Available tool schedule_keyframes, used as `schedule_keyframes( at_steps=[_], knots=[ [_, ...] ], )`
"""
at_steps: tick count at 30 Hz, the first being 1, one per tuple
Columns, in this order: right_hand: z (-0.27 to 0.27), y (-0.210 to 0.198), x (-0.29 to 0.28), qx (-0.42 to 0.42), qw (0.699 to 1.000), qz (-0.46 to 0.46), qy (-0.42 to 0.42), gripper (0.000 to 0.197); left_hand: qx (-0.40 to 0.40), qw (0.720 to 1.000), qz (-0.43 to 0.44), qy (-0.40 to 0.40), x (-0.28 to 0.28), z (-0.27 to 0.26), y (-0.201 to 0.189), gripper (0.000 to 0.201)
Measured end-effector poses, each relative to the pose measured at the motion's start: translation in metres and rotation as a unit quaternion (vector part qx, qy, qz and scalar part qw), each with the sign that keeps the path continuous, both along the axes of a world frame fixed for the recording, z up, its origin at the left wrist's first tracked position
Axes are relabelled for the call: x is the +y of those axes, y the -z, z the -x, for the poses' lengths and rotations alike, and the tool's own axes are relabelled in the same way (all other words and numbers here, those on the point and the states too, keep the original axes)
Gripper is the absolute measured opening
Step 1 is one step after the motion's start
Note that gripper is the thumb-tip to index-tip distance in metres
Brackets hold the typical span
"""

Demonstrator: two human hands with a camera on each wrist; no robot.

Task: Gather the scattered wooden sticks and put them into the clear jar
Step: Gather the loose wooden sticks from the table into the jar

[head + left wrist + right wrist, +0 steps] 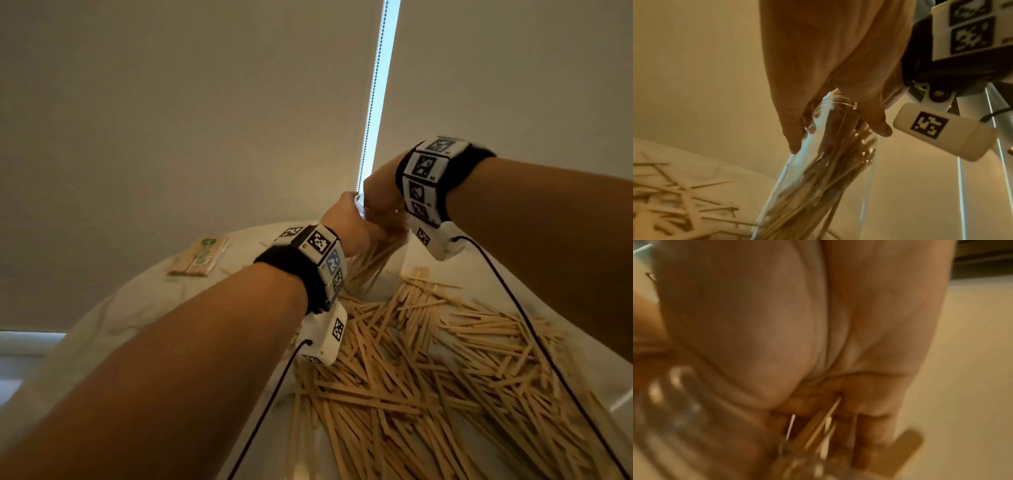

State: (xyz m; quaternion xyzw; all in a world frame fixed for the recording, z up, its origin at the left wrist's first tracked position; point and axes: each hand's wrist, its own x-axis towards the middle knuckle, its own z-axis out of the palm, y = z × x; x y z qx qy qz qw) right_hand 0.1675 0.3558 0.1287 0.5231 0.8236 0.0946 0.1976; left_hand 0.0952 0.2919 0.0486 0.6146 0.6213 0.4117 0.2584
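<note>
Left hand (830, 84): grips the tall clear jar (818, 186) near its rim.
Right hand (818, 337): pinches thin pale wooden sticks (824, 426) at the jar's mouth.
Loose pile (428, 370): at 6 o'clock from the jar.

The jar (383, 260) stands behind the stick heap (428, 359) on the tabletop (144, 301); a stick packet (198, 257) lies far left.

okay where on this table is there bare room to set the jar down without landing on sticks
Bare tabletop lies left of the left forearm, between the packet of sticks and the pile's left edge. A smaller bare strip lies behind the pile, right of the clear jar. The near right is crowded: scattered wooden sticks cover it thickly.
</note>
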Motion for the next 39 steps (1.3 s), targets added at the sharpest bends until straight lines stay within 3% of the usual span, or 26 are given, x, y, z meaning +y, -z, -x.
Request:
schedule_keyframes(
  at_steps=[4,7,9,11,14,16,19,22,25,28,32,35,39],
  knots=[
    [-0.017,-0.011,-0.015,0.066,0.996,0.027,-0.058,0.030,-0.005,1.000,0.009,-0.002,-0.012,-0.001,0.001,0.099],
    [-0.038,-0.024,-0.040,0.200,0.978,-0.007,-0.056,0.023,0.038,0.997,0.064,-0.007,-0.033,0.000,0.000,0.119],
    [-0.052,-0.029,-0.061,0.253,0.961,-0.089,-0.063,0.020,0.083,0.992,0.091,-0.022,-0.056,0.001,-0.003,0.111],
    [-0.069,-0.025,-0.083,0.274,0.949,-0.136,-0.070,0.018,0.145,0.983,0.107,-0.026,-0.082,0.004,-0.004,0.086],
    [-0.093,-0.005,-0.124,0.270,0.953,-0.127,-0.057,0.019,0.216,0.968,0.125,-0.015,-0.123,0.012,0.001,0.051],
    [-0.109,0.014,-0.154,0.253,0.963,-0.088,-0.034,0.023,0.262,0.950,0.170,-0.014,-0.154,0.014,0.006,0.054],
    [-0.128,0.045,-0.200,0.228,0.974,-0.010,0.003,0.037,0.351,0.900,0.259,0.016,-0.203,0.016,0.007,0.055],
    [-0.139,0.071,-0.243,0.184,0.978,0.076,0.068,0.069,0.341,0.877,0.336,0.040,-0.245,0.017,0.011,0.043],
    [-0.140,0.080,-0.285,0.066,0.988,0.121,0.075,0.087,0.344,0.866,0.364,0.015,-0.275,0.007,0.025,0.048],
    [-0.129,0.091,-0.308,-0.001,0.991,0.123,0.044,0.082,0.351,0.864,0.361,-0.003,-0.292,-0.008,0.031,0.049],
    [-0.112,0.099,-0.305,0.063,0.990,0.119,0.031,0.067,0.424,0.850,0.313,0.005,-0.291,-0.014,0.020,0.030],
    [-0.111,0.100,-0.303,0.106,0.989,0.101,0.035,0.047,0.421,0.841,0.340,0.006,-0.284,-0.014,0.020,0.024],
    [-0.114,0.102,-0.302,0.144,0.981,0.116,0.063,0.046,0.432,0.832,0.348,0.006,-0.278,-0.020,0.016,0.019]
  ],
)
